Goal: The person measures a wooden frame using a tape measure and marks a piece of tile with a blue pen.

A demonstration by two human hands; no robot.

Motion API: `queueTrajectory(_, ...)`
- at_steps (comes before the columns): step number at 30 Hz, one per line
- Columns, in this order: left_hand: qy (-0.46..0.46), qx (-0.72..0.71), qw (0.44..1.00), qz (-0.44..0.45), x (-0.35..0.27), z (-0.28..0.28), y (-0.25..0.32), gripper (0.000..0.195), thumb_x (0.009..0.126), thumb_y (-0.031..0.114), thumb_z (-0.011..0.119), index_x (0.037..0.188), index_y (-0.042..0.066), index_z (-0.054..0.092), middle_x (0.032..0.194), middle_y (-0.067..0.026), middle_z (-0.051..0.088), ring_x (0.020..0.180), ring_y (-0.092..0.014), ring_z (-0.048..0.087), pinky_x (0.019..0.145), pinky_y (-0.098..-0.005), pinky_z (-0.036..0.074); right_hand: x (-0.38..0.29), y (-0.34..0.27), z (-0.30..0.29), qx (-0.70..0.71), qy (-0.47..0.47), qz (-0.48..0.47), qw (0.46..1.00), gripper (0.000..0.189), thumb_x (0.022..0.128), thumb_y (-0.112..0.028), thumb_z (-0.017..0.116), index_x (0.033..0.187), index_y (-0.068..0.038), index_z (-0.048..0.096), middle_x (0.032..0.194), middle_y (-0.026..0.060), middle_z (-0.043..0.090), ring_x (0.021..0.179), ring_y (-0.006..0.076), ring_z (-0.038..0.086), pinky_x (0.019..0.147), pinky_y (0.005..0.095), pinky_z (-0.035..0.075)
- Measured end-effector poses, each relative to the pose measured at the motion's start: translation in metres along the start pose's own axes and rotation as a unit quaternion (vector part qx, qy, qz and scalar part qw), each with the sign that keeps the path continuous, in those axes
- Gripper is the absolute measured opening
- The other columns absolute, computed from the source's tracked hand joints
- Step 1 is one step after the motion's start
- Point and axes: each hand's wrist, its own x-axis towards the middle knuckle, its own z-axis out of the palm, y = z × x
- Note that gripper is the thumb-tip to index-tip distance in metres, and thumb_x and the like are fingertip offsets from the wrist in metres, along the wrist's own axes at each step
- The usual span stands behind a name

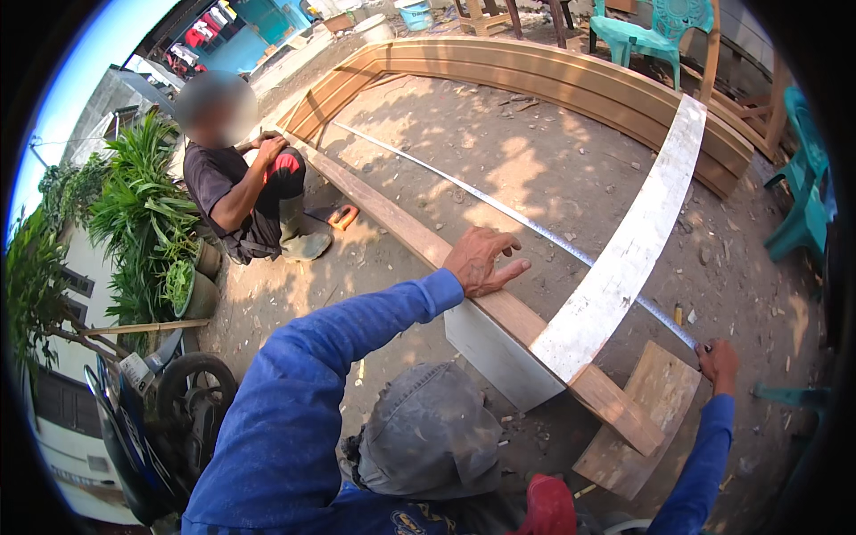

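Note:
My left hand (483, 262) rests its wrist side on a long wooden beam (394, 214), fingers apart and nothing between them. Farther right, my right hand (719, 361) grips the near end of a measuring tape (521, 217). The tape is drawn out across the dirt, roughly alongside the beam, and runs beneath a long white-faced board (622, 261). That board lies across the beam near its close end. A pale panel (501, 354) stands under the beam. The beam's near end is over a short plank (642, 428) on the ground.
A person (234, 187) squats by the beam's far end, a handsaw with an orange handle (342, 217) close by. Grooved wooden frame pieces (535, 70) curve along the back. Green plastic chairs (649, 33) stand right, a motorcycle (160, 414) left. A grey cap (428, 428) fills the bottom middle.

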Motion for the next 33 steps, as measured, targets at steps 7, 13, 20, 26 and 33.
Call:
queueTrajectory(7,0.002,0.006,1.000,-0.003,0.000,-0.001,0.001,0.040,0.097,0.048,0.070,0.111,0.010,0.072,0.097,-0.0076,0.075,0.096,-0.028,0.069,0.096,-0.0426,0.048,0.003,-0.013,-0.025,0.045,0.022,0.002,0.999,0.050,0.084,-0.052,0.076,0.095,-0.003,0.080,0.097,0.0251,0.075,0.093,0.0439,0.072,0.083,0.0543,0.056)
queueTrajectory(13,0.004,0.001,1.000,-0.008,0.000,-0.002,0.002,0.041,0.097,0.049,0.069,0.109,0.009,0.073,0.096,-0.0089,0.075,0.096,-0.029,0.069,0.096,-0.0429,0.049,0.000,-0.029,-0.020,0.014,0.018,-0.023,0.999,0.050,0.083,-0.052,0.076,0.096,-0.005,0.081,0.096,0.0239,0.076,0.094,0.0427,0.073,0.084,0.0531,0.057)
queueTrajectory(20,0.006,-0.001,1.000,-0.005,0.000,-0.002,0.003,0.044,0.097,0.051,0.070,0.107,0.009,0.073,0.094,-0.0108,0.076,0.096,-0.030,0.071,0.097,-0.0426,0.049,0.000,-0.035,-0.018,0.018,-0.016,0.002,1.000,0.049,0.085,-0.053,0.076,0.100,-0.007,0.082,0.097,0.0220,0.076,0.096,0.0421,0.073,0.084,0.0531,0.057)
queueTrajectory(26,0.015,0.018,1.000,-0.002,0.000,0.000,-0.001,0.045,0.097,0.052,0.070,0.108,0.008,0.073,0.092,-0.0097,0.076,0.093,-0.030,0.071,0.095,-0.0433,0.049,-0.002,-0.048,-0.021,0.045,-0.037,-0.002,0.998,0.043,0.088,-0.046,0.075,0.107,-0.008,0.082,0.101,0.0211,0.077,0.098,0.0402,0.074,0.087,0.0513,0.057)
queueTrajectory(33,0.024,0.006,0.999,0.026,0.001,0.008,-0.010,0.033,0.095,0.040,0.073,0.106,0.009,0.073,0.093,-0.0085,0.076,0.094,-0.034,0.070,0.095,-0.0450,0.048,-0.002,-0.034,-0.003,0.091,-0.054,0.054,0.993,0.046,0.090,-0.048,0.076,0.117,-0.011,0.081,0.106,0.0186,0.079,0.103,0.0385,0.075,0.090,0.0519,0.056)
